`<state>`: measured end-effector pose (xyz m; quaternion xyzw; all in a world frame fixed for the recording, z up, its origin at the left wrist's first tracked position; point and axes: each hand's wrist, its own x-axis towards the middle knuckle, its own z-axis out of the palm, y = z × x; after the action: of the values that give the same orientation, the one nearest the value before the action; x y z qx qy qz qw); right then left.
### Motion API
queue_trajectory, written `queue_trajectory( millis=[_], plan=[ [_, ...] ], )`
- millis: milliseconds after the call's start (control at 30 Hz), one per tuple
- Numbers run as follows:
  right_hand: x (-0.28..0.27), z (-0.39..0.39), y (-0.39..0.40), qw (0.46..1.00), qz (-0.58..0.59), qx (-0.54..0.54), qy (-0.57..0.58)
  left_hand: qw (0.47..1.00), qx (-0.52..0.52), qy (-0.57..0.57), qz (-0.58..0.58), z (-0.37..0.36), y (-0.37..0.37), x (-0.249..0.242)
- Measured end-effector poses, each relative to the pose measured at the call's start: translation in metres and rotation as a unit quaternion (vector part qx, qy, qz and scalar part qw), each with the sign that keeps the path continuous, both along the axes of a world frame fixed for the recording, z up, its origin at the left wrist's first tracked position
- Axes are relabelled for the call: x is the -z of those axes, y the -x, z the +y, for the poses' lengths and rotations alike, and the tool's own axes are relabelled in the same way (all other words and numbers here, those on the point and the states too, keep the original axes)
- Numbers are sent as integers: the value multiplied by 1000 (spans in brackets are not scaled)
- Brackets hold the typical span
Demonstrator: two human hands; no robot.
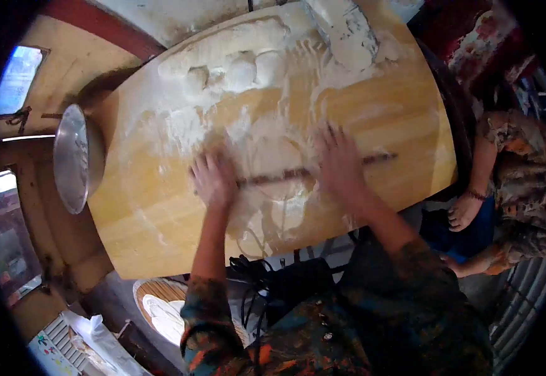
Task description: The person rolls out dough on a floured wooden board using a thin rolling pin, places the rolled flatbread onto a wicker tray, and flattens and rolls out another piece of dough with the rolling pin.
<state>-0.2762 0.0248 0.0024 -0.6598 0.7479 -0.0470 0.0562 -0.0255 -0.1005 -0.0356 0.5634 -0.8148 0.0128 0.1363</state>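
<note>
A dark rolling pin (295, 173) is pressed at mid-frame across flattened dough (277, 153) by the left hand (343, 161) and the right hand (214, 177), set apart. Whether fingers are closed around it cannot be told. No writing can be read.

The wooden board (154, 235) carries flour (185, 125), dough lumps (242, 71) and flattened dough (278, 152).
</note>
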Motion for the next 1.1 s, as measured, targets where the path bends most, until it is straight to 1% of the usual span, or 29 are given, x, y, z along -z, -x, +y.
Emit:
queue_trajectory(
  millis=[33,67,133,167,233,267,300,333,367,400,467,500,533,600,633,700,733,800,833,867,900,933,967,1033,1100],
  plan=[
    [9,-20,7,999,-17,3,48,999,7,9,40,-22,7,-8],
    [15,-36,11,998,-3,27,51,996,15,22,80,-39,13,-17],
    [17,-67,19,994,32,76,72,997,8,33,63,-55,22,-10],
    [14,-64,18,996,41,60,56,998,5,38,56,-60,27,-6],
    [2,-30,8,998,55,26,16,997,39,57,16,-29,21,-11],
    [0,-6,0,999,39,4,-24,996,58,64,-7,-7,14,-14],
    [-1,20,-6,998,22,-19,-61,997,63,48,-10,12,7,-18],
    [0,29,-7,995,8,-43,-95,997,68,35,-12,29,1,-21],
    [4,14,-4,997,26,-33,-67,997,76,19,-12,36,-1,-22],
    [4,-7,1,998,42,-25,-42,999,50,0,14,25,5,-18],
    [3,-38,15,998,55,-21,21,997,-2,-6,76,-28,29,-19],
    [20,-52,21,998,47,-22,45,992,6,-95,80,-36,42,-23],
    [18,-60,25,997,40,-23,65,982,62,-134,117,-34,53,-31],
    [11,-46,30,993,-6,-117,-3,942,163,-229,182,-12,59,-37],
    [5,-32,29,985,-34,-164,-44,937,130,-262,192,-2,52,-34],
    [-5,11,21,983,-39,-172,-49,919,59,-327,210,17,34,-22],
    [-5,30,15,982,-44,-177,-51,918,45,-334,210,34,24,-28],
    [6,60,-4,990,-23,-129,-43,914,16,-347,210,62,8,-51],
    [9,67,-10,994,-11,-99,-37,951,33,-261,160,59,2,-40],
    [15,65,-11,997,-25,-73,-29,978,50,-169,112,50,-9,-22],
    [12,51,-12,998,-37,-50,-20,993,63,-74,64,40,-15,-10],
    [9,36,-13,998,-50,-30,-13,997,57,-50,32,24,-15,-5],
    [8,15,-7,1000,-16,-26,1,998,50,-27,-1,7,-10,0],
    [12,-27,4,999,35,6,19,996,-32,-68,54,-30,14,-24],
    [18,-53,11,996,70,55,26,999,10,-35,34,-28,14,-21]
  ],
)
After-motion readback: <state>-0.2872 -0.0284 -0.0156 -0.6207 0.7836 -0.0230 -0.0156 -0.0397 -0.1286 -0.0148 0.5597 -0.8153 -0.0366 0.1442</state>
